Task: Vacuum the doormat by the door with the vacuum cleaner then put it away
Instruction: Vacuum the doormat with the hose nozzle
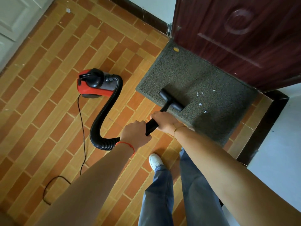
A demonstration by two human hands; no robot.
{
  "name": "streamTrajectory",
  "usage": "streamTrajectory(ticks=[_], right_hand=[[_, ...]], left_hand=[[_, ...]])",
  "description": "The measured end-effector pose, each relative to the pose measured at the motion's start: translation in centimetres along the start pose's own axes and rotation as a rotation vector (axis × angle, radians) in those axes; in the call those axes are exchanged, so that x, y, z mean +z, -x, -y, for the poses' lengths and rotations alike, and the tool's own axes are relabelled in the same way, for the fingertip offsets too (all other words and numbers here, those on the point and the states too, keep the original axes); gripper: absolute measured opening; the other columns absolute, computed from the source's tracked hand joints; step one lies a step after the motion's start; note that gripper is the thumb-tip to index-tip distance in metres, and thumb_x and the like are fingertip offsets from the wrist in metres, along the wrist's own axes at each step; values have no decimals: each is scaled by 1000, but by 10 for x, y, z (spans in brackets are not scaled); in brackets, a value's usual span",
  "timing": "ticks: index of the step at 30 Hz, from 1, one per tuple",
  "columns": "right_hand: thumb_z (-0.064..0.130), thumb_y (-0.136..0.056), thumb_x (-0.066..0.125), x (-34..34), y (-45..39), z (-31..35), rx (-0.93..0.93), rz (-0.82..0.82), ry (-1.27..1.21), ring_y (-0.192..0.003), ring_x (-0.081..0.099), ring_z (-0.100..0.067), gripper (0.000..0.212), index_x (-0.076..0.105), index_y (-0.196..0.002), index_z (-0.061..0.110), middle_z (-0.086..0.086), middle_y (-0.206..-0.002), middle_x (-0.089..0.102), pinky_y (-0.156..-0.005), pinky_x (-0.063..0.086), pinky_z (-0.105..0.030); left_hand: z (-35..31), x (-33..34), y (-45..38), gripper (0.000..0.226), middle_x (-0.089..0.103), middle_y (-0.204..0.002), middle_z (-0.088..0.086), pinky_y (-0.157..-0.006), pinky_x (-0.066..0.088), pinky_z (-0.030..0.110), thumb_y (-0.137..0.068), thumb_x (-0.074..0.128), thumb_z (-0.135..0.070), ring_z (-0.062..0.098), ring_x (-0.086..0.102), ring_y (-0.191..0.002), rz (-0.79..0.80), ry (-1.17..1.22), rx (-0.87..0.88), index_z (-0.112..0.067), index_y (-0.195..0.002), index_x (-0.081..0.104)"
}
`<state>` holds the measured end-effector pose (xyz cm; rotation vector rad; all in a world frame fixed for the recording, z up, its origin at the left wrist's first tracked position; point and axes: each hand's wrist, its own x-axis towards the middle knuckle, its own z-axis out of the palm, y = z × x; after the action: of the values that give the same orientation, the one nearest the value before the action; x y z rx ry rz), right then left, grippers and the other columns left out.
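Both hands grip the black hose: left hand (136, 133) behind, right hand (163, 122) nearer the nozzle (171, 100), which sits on the grey doormat (203, 88) by the door (244, 38). Paper scraps (200, 104) lie right of it; short strokes could miss them, and pulling might drag the red vacuum cleaner (94, 84) over its cord (82, 128).

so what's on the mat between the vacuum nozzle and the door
In the head view, only bare doormat lies between the nozzle and the door. The white scraps lie right of the nozzle; a yellow bit sits at the far corner.
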<state>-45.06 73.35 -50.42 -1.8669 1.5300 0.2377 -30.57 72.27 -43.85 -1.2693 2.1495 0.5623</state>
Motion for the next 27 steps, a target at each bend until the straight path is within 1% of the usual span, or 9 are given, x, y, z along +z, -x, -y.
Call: streamTrajectory(ticks=[2, 6, 8, 11, 13, 16, 19, 22, 27], right_hand=[[8, -92, 51, 5, 0, 1, 1, -8, 1, -90, 63, -27, 13, 54, -105, 9, -8, -105, 59, -62, 40, -32], [8, -91, 53, 6, -2, -9, -3, -13, -5, -91, 63, -27, 15, 54, -107, 8, -8, -106, 60, -64, 42, -32], [8, -91, 52, 3, -4, -19, -4, -14, -14, -93, 62, -27, 15, 55, -106, 8, -8, -105, 60, -66, 43, -33], [7, -91, 51, -7, -8, -39, 19, -25, -18, -91, 63, -26, 13, 55, -103, 9, -7, -105, 60, -64, 42, -31], [6, -90, 52, -17, -12, -58, 27, -25, -16, -90, 64, -26, 12, 55, -101, 9, -6, -104, 59, -64, 43, -31], [4, -89, 52, -38, -20, -94, 28, -15, -14, -91, 63, -24, 12, 55, -98, 11, -4, -104, 59, -64, 43, -31], [5, -90, 51, -66, -28, -134, 19, -6, 22, -98, 62, -25, 15, 56, -103, 11, -5, -109, 59, -69, 44, -34], [4, -90, 50, -95, -38, -174, 10, 2, 47, -105, 59, -25, 17, 56, -105, 10, -5, -113, 59, -75, 46, -36], [8, -90, 55, -136, -55, -234, 15, 25, 33, -102, 61, -25, 12, 56, -102, 11, -5, -110, 60, -74, 48, -35]], left_hand=[[1, 4, 0, 21, 49, -67, -4, -48, 39, 27, -86, 53, -37, 15, 50, -55, -1, -8, 5, -18, -95, 51], [-3, 7, -8, 22, 48, -66, -4, -51, 42, 28, -86, 53, -37, 17, 53, -59, 12, 1, 20, -18, -97, 52], [-9, 4, -15, 23, 48, -66, -4, -51, 43, 28, -86, 53, -37, 17, 54, -59, 13, 11, 18, -17, -98, 53], [-22, -5, -33, 26, 49, -68, -3, -52, 46, 29, -87, 54, -37, 18, 55, -60, 19, 33, 21, -16, -103, 55], [-34, -14, -49, 26, 49, -69, -3, -52, 46, 29, -87, 54, -37, 19, 55, -61, 19, 53, 19, -16, -103, 55], [-58, -31, -78, 25, 46, -68, -3, -46, 38, 27, -87, 54, -36, 17, 50, -58, 19, 90, 18, -15, -102, 55], [-84, -54, -110, 24, 44, -66, -3, -44, 33, 26, -87, 54, -35, 17, 48, -56, 16, 121, 11, -14, -100, 55], [-110, -78, -143, 18, 44, -66, -4, -42, 31, 25, -87, 54, -32, 15, 46, -53, 19, 166, -13, -15, -94, 52], [-145, -120, -193, 14, 48, -65, -5, -40, 31, 24, -86, 56, -30, 11, 46, -50, 29, 236, -57, -20, -87, 47]])
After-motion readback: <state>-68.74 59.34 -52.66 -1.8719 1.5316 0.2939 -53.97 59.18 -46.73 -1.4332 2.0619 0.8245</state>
